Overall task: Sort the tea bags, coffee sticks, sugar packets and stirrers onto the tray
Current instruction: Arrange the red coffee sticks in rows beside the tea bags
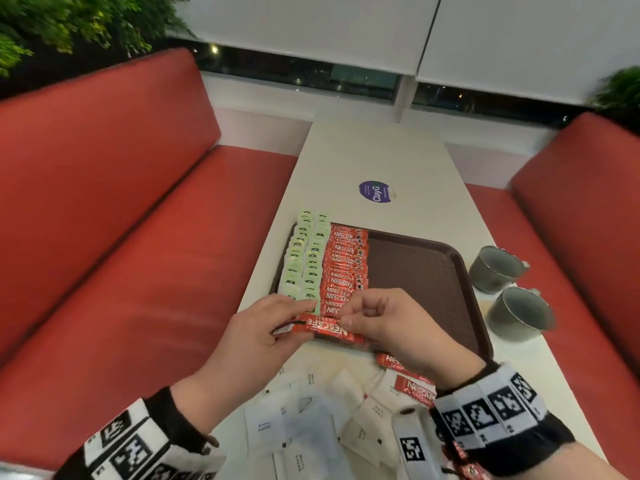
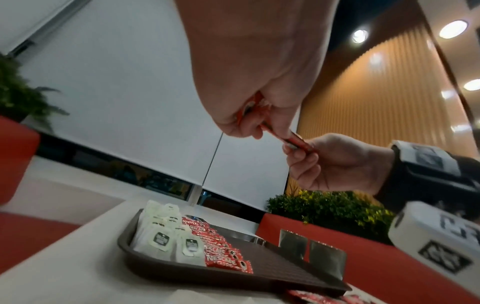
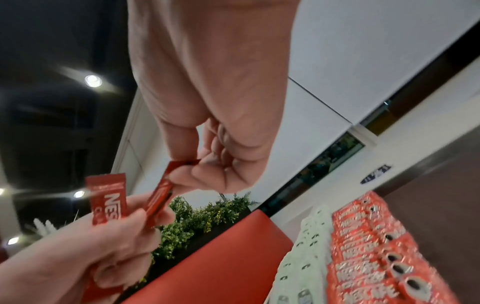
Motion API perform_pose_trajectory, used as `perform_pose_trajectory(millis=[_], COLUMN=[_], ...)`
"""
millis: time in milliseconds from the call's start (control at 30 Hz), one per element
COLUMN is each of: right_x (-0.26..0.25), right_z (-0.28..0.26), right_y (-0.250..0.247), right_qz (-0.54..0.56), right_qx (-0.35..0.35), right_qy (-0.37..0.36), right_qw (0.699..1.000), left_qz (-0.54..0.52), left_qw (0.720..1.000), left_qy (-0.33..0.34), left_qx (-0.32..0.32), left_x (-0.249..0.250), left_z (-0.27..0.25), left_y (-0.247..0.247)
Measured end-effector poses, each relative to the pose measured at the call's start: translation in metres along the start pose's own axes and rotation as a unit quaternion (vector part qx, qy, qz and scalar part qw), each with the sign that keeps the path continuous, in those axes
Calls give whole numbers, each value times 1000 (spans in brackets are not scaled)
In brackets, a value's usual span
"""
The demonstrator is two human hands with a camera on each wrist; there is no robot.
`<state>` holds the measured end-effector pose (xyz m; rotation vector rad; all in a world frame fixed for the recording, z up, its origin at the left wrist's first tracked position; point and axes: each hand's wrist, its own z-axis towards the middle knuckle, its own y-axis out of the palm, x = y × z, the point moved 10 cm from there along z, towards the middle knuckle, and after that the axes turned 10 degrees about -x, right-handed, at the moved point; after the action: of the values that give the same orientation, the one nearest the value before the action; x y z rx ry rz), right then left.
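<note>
Just above the near edge of the brown tray [image 1: 426,271], my left hand [image 1: 294,325] grips a few red coffee sticks [image 1: 322,329]. My right hand [image 1: 343,318] pinches the end of one of those sticks [image 3: 162,191]; a second stick [image 3: 107,197] stays in the left hand's fingers. Two columns of pale green tea bags [image 1: 304,261] fill the tray's left side. A column of coffee sticks [image 1: 346,268] lies beside them. White sugar packets [image 1: 304,420] and loose coffee sticks [image 1: 414,388] lie on the table [image 1: 374,150] under my wrists.
Two grey metal cups [image 1: 498,268] [image 1: 519,315] stand on the table right of the tray. A round purple sticker [image 1: 376,191] marks the table beyond it. Red bench seats [image 1: 138,237] flank the table. The tray's right half shows bare brown surface.
</note>
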<state>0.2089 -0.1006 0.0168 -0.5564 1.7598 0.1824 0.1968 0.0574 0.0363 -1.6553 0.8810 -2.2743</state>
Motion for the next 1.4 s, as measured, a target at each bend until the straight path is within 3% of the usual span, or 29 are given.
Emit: perform_pose_trajectory(millis=[100,233,467,700,767,833,933,1033,1200,1400], right_x=[1,3,39,0,-10,-9,16,54,79,83], right_z=[-9,-18,-7,22,27,35,55,69,82,93], right_y=[-16,-25,-25,-20,-27,-43,-57,-52,-45,-40], right_qz=[-70,-138,65,104,57,-74,-316,-425,-470,-504], right_qx=[55,83,32,73,99,131,117,58,34,31], right_qy=[-18,-34,26,-62,-72,-47,50,138,184,178], right_qw=[996,986,997,990,991,988,940,893,863,844], left_qz=[-115,-180,-291,-278,-294,-335,-379,-395,-473,-438], left_qw=[988,974,938,944,936,911,871,850,797,807], left_qy=[-106,-139,-186,-180,-194,-241,-311,-347,-374,-391], left_qx=[-6,-12,32,14,10,-3,-29,-46,-41,-60], left_x=[-16,-26,-36,-24,-29,-44,-70,-87,-102,-103], left_z=[1,4,6,23,24,18,-1,-21,-36,-45], left_y=[7,15,26,44,47,51,57,55,48,38])
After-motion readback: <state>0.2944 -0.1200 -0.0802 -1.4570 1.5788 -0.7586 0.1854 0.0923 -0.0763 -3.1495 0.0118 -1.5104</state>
